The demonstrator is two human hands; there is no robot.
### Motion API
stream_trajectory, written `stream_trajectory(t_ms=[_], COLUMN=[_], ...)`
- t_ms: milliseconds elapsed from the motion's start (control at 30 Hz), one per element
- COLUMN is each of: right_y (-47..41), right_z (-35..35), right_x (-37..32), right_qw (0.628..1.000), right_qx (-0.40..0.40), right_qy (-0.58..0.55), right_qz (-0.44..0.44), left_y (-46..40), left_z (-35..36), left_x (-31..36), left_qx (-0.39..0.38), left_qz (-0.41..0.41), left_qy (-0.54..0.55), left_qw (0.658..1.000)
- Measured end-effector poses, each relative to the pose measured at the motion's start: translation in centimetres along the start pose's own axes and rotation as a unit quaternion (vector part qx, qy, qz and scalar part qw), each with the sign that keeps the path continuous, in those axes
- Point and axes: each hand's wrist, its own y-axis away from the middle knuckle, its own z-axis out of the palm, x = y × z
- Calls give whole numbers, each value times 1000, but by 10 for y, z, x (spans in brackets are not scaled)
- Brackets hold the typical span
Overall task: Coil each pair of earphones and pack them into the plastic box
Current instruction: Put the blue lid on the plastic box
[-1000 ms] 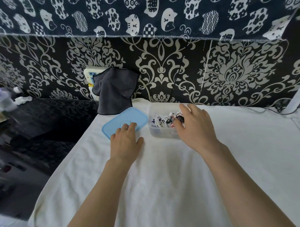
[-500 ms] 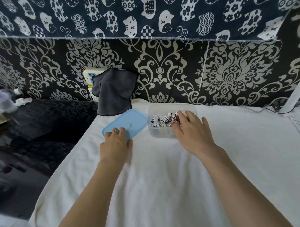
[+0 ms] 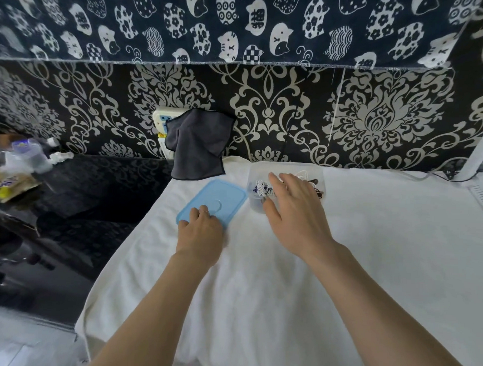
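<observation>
A clear plastic box (image 3: 287, 168) stands on the white cloth-covered table (image 3: 369, 255), with coiled earphones (image 3: 260, 189) in white, blue and dark red inside it. Its light blue lid (image 3: 223, 193) lies flat just left of it. My left hand (image 3: 201, 233) is at the lid's near corner, with bent fingers on top of the lid's edge, gripping it. Fingers spread and straight, my right hand (image 3: 296, 215) hovers over the box's near side and covers part of the earphones.
A dark grey cloth (image 3: 199, 145) hangs over a white power strip (image 3: 161, 119) on the patterned wall behind the lid. The table's left edge drops to a dark counter with a plastic jar (image 3: 30, 156). A black cable (image 3: 454, 178) runs along the far right.
My left hand slid forward from the cloth onto the lid's near corner and its fingers bent over the edge. My right hand drew out of the box and spread above it.
</observation>
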Motion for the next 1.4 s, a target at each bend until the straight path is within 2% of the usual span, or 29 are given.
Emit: stream_trajectory(t_ms=[67, 133, 233, 333, 400, 533, 633, 733, 833, 933, 967, 1000, 1033, 1133, 1200, 1333, 1400], right_y=[3, 6, 5, 2, -2, 0, 5, 6, 2, -3, -3, -5, -6, -9, -10, -17, -20], right_z=[0, -2, -11, -22, -22, -20, -19, -19, -20, -26, -27, -28, -27, -22, -21, -19, -19], right_x=[-9, -16, -22, -27, -25, -24, -21, -16, -8, 6, 12, 19, 24, 37, 40, 48, 48], right_qw=[998, 985, 920, 839, 817, 780, 779, 784, 754, 703, 685, 674, 678, 736, 752, 766, 804], right_qx=[9, 14, -20, -34, -25, -33, -35, 1, 48, 90, 105, 124, 141, 164, 177, 207, 206], right_qy=[-57, -169, -364, -503, -533, -576, -584, -582, -608, -647, -656, -657, -647, -581, -557, -526, -481], right_qz=[-1, 40, 142, 202, 219, 240, 225, 214, 243, 280, 298, 314, 319, 306, 305, 307, 283], left_y=[5, 9, 15, 21, 24, 25, 19, 8, -4, -11, -11, -11, -11, -15, -19, -27, -30], left_z=[-4, -17, -44, -67, -79, -96, -97, -91, -85, -83, -82, -81, -78, -75, -77, -72, -68], left_x=[0, -5, -17, -24, -25, -25, -18, -10, -1, 11, 15, 20, 23, 33, 40, 51, 53], left_qx=[29, 76, 184, 272, 305, 357, 345, 289, 209, 139, 127, 117, 108, 104, 109, 148, 157], left_qz=[28, 31, 37, 31, 17, -58, -104, -135, -183, -191, -182, -168, -150, -102, -98, -74, -52], left_qy=[-17, 10, 113, 264, 359, 471, 555, 613, 686, 777, 791, 794, 790, 780, 772, 720, 675], left_qw=[999, 997, 976, 925, 882, 805, 750, 723, 672, 583, 570, 573, 585, 608, 618, 674, 719])
